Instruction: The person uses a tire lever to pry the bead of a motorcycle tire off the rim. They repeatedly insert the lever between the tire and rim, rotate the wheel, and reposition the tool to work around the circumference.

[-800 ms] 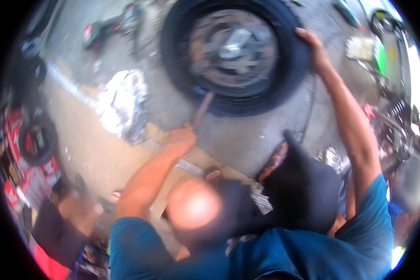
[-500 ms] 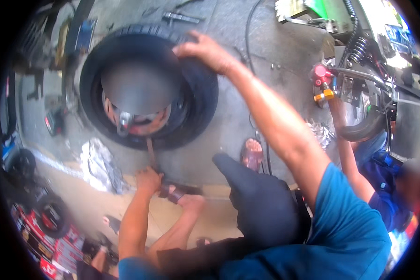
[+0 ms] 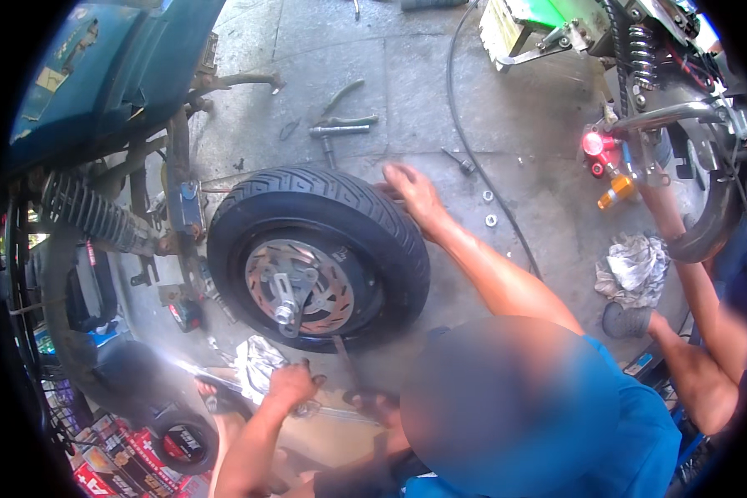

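In the head view, a flat bar (image 3: 343, 355) juts from the near edge of the wheel (image 3: 324, 261), long axis pointing outward. The left hand (image 3: 295, 385) is nearer, the bar just right of its curled fingers; grip unclear. The right hand (image 3: 417, 199), loosely spread, rests against the wheel's right side.

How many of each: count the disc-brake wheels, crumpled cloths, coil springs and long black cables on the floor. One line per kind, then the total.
Disc-brake wheel: 1
Crumpled pale cloths: 2
Coil springs, on the vehicles, not the floor: 2
Long black cable: 1
Total: 6
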Demonstrator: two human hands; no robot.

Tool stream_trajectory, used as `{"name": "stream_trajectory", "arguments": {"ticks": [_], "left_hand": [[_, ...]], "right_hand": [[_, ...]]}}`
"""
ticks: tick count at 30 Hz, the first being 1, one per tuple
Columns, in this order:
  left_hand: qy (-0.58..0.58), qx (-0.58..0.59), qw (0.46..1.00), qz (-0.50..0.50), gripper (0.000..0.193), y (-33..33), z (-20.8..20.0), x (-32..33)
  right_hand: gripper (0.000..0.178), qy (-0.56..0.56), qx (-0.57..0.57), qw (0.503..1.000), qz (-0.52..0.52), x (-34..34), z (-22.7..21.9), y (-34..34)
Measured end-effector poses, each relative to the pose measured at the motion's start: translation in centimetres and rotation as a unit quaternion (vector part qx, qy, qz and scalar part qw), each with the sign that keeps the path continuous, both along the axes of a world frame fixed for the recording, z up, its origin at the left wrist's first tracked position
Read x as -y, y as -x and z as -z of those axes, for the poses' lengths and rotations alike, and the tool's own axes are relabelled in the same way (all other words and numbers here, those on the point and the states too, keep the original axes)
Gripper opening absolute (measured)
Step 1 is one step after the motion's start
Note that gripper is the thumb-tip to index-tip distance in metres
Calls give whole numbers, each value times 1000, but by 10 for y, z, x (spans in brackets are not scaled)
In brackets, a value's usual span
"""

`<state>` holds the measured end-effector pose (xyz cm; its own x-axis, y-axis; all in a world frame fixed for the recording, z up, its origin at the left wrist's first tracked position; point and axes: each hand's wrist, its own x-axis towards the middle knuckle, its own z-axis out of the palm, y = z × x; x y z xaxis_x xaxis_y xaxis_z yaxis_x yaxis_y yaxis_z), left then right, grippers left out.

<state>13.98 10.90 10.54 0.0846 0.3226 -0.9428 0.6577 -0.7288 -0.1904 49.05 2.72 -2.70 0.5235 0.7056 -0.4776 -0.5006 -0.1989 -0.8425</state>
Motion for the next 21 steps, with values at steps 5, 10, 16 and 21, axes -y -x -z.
{"name": "stream_trajectory", "arguments": {"ticks": [5, 10, 16, 21], "left_hand": [[-88, 126, 985, -84, 46, 52, 29, -30], [-59, 275, 886, -368, 33, 66, 48, -12], [-82, 187, 835, -511, 30, 64, 55, -2], [-99, 223, 786, -568, 30, 67, 39, 5]], "right_hand": [[61, 25, 195, 980, -14, -6, 24, 8], [62, 125, 404, 906, 26, -20, 44, -41], [64, 157, 664, 731, 3, -73, 84, -99], [67, 137, 632, 762, -37, -94, 84, -91]]}}
